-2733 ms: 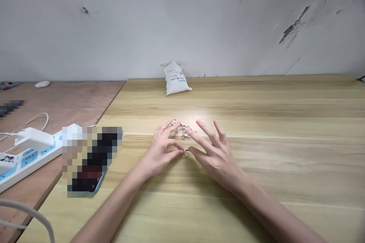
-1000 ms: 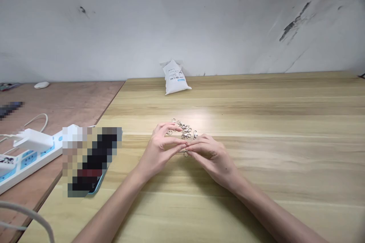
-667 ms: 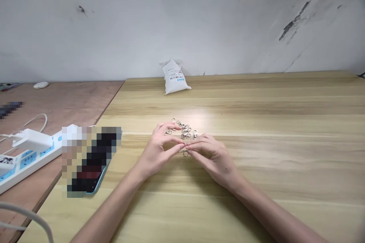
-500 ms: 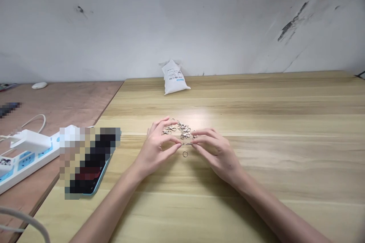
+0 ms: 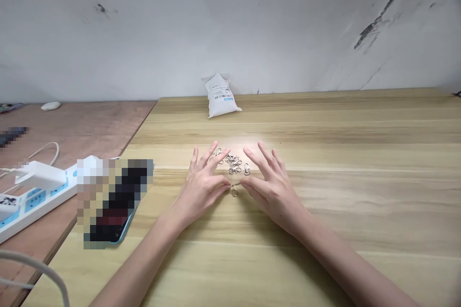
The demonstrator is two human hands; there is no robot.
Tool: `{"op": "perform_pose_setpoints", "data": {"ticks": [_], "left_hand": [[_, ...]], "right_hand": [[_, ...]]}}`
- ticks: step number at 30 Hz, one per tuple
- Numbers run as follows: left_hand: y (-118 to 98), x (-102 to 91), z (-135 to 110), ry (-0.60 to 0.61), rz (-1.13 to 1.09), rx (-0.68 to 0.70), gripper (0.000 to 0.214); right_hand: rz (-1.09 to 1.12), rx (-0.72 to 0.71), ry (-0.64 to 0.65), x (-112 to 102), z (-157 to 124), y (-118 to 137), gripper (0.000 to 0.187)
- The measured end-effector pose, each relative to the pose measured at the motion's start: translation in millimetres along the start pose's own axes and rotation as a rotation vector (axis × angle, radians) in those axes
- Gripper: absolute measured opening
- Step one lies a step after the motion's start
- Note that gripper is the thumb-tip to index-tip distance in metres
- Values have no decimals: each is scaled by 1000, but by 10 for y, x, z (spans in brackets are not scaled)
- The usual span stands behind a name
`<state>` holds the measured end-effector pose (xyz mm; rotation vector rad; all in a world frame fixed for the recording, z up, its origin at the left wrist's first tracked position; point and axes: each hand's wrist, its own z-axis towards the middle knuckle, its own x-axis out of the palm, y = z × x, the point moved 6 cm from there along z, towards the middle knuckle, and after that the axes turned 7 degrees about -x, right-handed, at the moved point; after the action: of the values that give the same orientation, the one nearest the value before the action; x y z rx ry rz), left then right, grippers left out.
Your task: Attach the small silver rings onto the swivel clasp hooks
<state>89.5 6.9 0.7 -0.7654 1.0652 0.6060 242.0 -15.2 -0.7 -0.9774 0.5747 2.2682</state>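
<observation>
Thumb and forefinger of my left hand (image 5: 201,187) pinch one end of a small metal swivel clasp (image 5: 235,184), while its other fingers fan out. My right hand (image 5: 275,189) grips the opposite end the same way, its remaining fingers raised and spread. Most of the clasp is hidden by the fingertips. Just below it lies a loose metal split ring (image 5: 235,193). Beyond the hands is a small pile of silver swivel clasps (image 5: 235,160), partly covered by my left fingers. One separate clasp (image 5: 247,169) lies near my right forefinger.
A white labelled plastic bag (image 5: 221,98) stands at the table's back edge by the wall. To the left lies a blurred phone (image 5: 122,201) in a teal case. A white power strip (image 5: 39,196) with plugs and cables sits on the lower brown table (image 5: 108,124).
The raised fingers of both hands have lifted and spread wider, uncovering more of the clasps. Both pinches stay together at nearly the same spot above the ring.
</observation>
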Motion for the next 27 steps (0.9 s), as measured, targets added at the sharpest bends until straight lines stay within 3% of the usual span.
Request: {"op": "perform_pose_setpoints", "data": {"ticks": [27], "left_hand": [[12,15,-15,25,-27,-27,22]], "right_hand": [[19,-19,-2,-17,17,51,17]]}}
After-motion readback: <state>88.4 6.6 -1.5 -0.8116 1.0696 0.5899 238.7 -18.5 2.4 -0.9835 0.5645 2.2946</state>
